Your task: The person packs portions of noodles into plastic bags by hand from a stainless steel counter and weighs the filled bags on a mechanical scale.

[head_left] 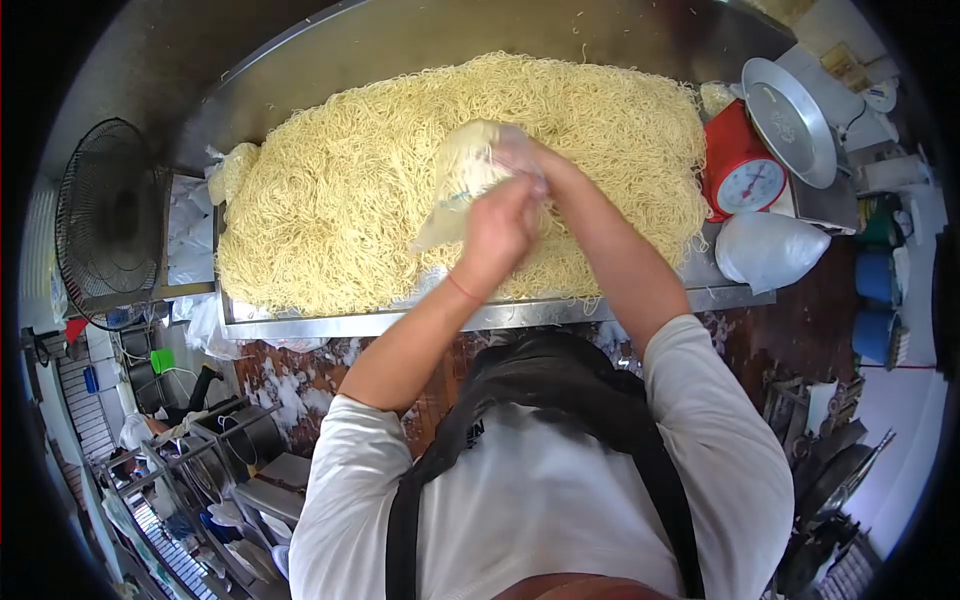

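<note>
At the centre of the frame, I'm handling a plastic bag (463, 178) with noodles inside, above the noodle heap (340, 200) on the metal desk (400, 326). My left hand's (497, 228) fingers look closed on its edge; my right hand (518, 152) is blurred, its grip unclear. The next move calls for steady control of the loose plastic.

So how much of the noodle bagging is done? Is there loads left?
Probably lots left! What looks done: a small bag at the heap's left end seems filled with noodles. In hand: a clear bag with noodles inside, at the left hand and right hand; blur hides whether it's closed. Left to do: the big noodle heap lying loose across the metal table.
</note>
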A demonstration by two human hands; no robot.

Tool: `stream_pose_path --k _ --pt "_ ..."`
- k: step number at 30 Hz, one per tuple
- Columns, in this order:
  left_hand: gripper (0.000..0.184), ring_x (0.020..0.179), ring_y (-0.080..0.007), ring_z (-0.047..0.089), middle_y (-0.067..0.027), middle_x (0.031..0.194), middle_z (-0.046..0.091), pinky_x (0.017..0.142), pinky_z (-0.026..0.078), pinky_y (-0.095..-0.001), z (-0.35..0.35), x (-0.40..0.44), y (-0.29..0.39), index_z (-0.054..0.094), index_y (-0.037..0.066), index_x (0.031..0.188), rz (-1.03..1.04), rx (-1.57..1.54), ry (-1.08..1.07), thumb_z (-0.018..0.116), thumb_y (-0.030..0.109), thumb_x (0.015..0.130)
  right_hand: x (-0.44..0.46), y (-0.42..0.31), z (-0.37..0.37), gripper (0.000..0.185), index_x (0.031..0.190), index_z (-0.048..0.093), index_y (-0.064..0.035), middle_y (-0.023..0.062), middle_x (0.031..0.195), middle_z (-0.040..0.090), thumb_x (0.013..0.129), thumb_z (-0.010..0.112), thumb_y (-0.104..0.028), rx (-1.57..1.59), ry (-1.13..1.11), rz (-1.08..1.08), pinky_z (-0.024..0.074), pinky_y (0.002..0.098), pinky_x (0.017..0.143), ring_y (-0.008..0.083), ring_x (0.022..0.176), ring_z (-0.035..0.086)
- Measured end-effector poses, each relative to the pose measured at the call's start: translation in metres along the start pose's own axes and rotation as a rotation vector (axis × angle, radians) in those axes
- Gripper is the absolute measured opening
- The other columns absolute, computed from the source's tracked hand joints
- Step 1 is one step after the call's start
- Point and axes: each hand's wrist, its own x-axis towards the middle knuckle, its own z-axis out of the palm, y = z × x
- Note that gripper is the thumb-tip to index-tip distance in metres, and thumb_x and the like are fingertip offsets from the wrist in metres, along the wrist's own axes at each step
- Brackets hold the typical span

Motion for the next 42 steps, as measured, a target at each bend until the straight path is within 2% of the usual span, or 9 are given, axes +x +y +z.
stream_pose_path --k 5,7,13,19,22,27,32,35,42 --pt "0.017 0.061 -0.0155 0.06 -0.0061 0.069 0.061 0.057 0.05 -0.0309 0.011 -0.001 -0.032 0.063 0.002 0.092 -0.476 -0.161 -0.152 0.052 0.011 0.1 -0.006 0.037 -0.006 0.059 0.137 0.047 -0.0001 0.018 0.122 0.061 0.086 0.069 -0.022 0.042 0.246 0.26 0.0514 0.035 0.092 0.0251 0.109 0.061" --pt "0.019 0.06 -0.0095 0.056 -0.0023 0.07 0.057 0.054 0.05 -0.027 -0.01 0.009 -0.055 0.061 0.002 0.096 -0.625 -0.356 0.012 0.047 0.014 0.103 -0.034 0.05 -0.023 0.065 0.138 0.045 -0.0004 0.02 0.123 0.059 0.083 0.072 -0.022 -0.561 0.141 -0.069 0.0466 0.0394 0.099 0.0278 0.115 0.058" --pt "0.018 0.053 -0.0094 0.053 -0.0013 0.068 0.054 0.048 0.049 -0.0259 -0.019 0.014 -0.074 0.06 0.0 0.097 -0.783 -0.589 0.115 0.05 0.015 0.102 -0.067 0.105 -0.027 0.041 0.121 0.059 -0.0039 0.0216 0.117 0.062 0.083 0.07 -0.017 -1.395 0.316 -0.032 0.0468 0.0436 0.095 0.0383 0.109 0.059" --pt "0.017 0.057 -0.0078 0.055 -0.0015 0.07 0.056 0.049 0.048 -0.024 -0.024 0.029 -0.021 0.062 0.0 0.095 -0.526 -0.362 -0.115 0.053 0.014 0.101 -0.046 -0.008 -0.002 0.029 0.11 0.061 -0.0043 0.0144 0.105 0.068 0.085 0.066 -0.018 -0.782 0.093 -0.316 0.052 0.0427 0.074 0.0349 0.089 0.066" --pt "0.016 0.058 -0.0083 0.056 -0.0026 0.073 0.06 0.051 0.048 -0.0227 -0.027 0.034 -0.038 0.064 -0.001 0.096 -0.603 -0.444 -0.077 0.056 0.013 0.099 -0.014 0.033 -0.001 0.035 0.119 0.058 -0.0043 0.0148 0.113 0.067 0.086 0.062 -0.015 -0.114 0.036 0.118 0.0514 0.0413 0.08 0.0327 0.097 0.066" --pt "0.019 0.066 -0.0092 0.06 -0.0038 0.075 0.066 0.063 0.051 -0.0249 -0.051 0.028 -0.103 0.066 -0.004 0.107 -0.631 -0.379 -0.005 0.058 0.009 0.097 -0.072 0.059 -0.029 0.05 0.139 0.049 -0.0076 0.0185 0.129 0.059 0.09 0.057 -0.008 -0.852 0.026 -0.196 0.0469 0.0379 0.099 0.0274 0.115 0.059" --pt "0.089 0.144 -0.0298 0.028 -0.0123 0.149 0.041 0.116 0.025 -0.0473 -0.018 0.02 -0.095 0.046 0.013 0.141 -0.003 0.35 -0.662 0.087 0.028 0.064 -0.061 0.059 -0.016 0.05 0.14 0.049 -0.0076 0.0187 0.13 0.059 0.09 0.055 -0.002 -0.61 0.063 0.37 0.0465 0.0373 0.1 0.0243 0.119 0.059" --pt "0.083 0.139 -0.0341 0.034 -0.0142 0.143 0.047 0.115 0.023 -0.0582 -0.002 0.005 -0.132 0.047 0.014 0.138 0.005 0.58 -0.807 0.084 0.03 0.066 -0.059 0.088 -0.03 0.05 0.139 0.049 -0.0056 0.0193 0.127 0.06 0.09 0.059 -0.006 -0.121 0.094 0.058 0.0476 0.0371 0.1 0.0253 0.114 0.061" --pt "0.031 0.084 -0.0362 0.066 -0.0194 0.088 0.069 0.079 0.052 -0.0438 -0.043 0.034 -0.107 0.066 0.005 0.097 -0.205 0.414 -0.732 0.075 0.015 0.068 -0.09 0.059 0.014 0.089 0.152 0.029 -0.0097 0.022 0.15 0.037 0.077 0.076 -0.014 -1.345 0.485 -0.163 0.0183 0.0547 0.118 0.0348 0.139 0.035"
